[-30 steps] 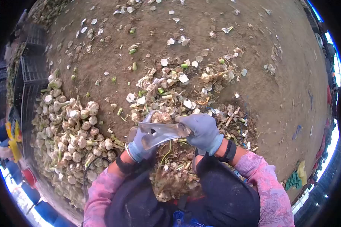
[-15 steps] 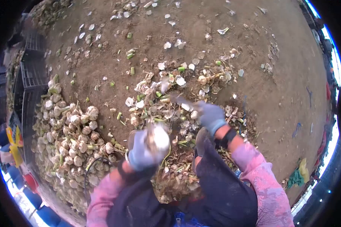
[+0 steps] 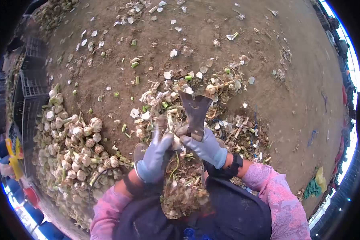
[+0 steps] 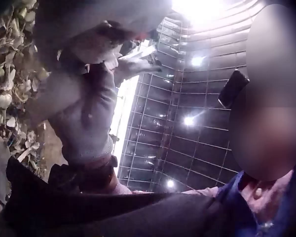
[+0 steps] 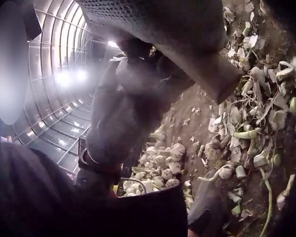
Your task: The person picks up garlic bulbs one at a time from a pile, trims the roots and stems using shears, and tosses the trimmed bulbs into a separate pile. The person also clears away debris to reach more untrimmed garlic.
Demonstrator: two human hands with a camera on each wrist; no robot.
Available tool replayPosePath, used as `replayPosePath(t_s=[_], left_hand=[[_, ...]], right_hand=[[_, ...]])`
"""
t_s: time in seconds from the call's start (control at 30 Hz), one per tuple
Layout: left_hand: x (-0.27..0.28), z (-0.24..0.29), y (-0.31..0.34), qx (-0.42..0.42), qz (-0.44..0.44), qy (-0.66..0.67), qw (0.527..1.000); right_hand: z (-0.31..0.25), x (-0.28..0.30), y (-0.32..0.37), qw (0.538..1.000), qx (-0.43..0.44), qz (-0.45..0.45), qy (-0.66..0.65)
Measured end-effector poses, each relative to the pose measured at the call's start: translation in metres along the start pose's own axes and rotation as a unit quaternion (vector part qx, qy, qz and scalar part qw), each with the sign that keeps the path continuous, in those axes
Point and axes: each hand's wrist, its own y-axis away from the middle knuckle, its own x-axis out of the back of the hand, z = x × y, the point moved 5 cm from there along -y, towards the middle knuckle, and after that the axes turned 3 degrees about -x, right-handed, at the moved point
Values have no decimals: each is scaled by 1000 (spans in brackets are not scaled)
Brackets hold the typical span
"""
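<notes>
In the head view the gloved left hand (image 3: pixel 153 157) grips a garlic bulb (image 3: pixel 176 141) between the knees, its stem pointing away from the body. The gloved right hand (image 3: pixel 207 148) holds a flat metal blade (image 3: pixel 196 111) with a notched, flared end, tilted up and away; its thumb lies by the bulb. In the left wrist view the right hand (image 4: pixel 86 113) shows dark at the centre left. In the right wrist view the left hand (image 5: pixel 119 118) is beside the right hand (image 5: pixel 172 24), and the bulb is mostly hidden.
A large heap of garlic bulbs (image 3: pixel 78 164) lies at the left, beside dark crates (image 3: pixel 33 83). Peelings and cut stems (image 3: pixel 164 96) cover the ground ahead and between the feet. Green and yellow cloths (image 3: pixel 314 186) lie at the far right.
Half a second ago the hands were apart, the left with a blurred bulb. Now they have come together at the bulb, and the blade has turned to point away from the body.
</notes>
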Motion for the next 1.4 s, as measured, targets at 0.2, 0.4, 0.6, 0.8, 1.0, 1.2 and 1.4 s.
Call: replayPosePath(t_s=[0.2,0.4,0.6,0.8,1.0,1.2,1.4], left_hand=[[-6,3,-5,108,76,-11,991],[9,31,7,-32,-6,-165,986],[71,44,19,19,89,-159,983],[50,8,12,104,38,-88,990],[17,24,18,187,-59,-24,980],[19,19,11,229,-34,3,973],[53,59,21,175,47,-138,974]], right_hand=[[-15,8,3,946,162,16,279],[60,106,-18,767,-111,-48,630],[38,148,-2,870,4,205,449],[22,47,-10,984,-4,48,172],[44,22,-17,925,31,-32,377],[28,13,-6,989,-79,-74,101],[35,48,-39,873,80,-52,479]])
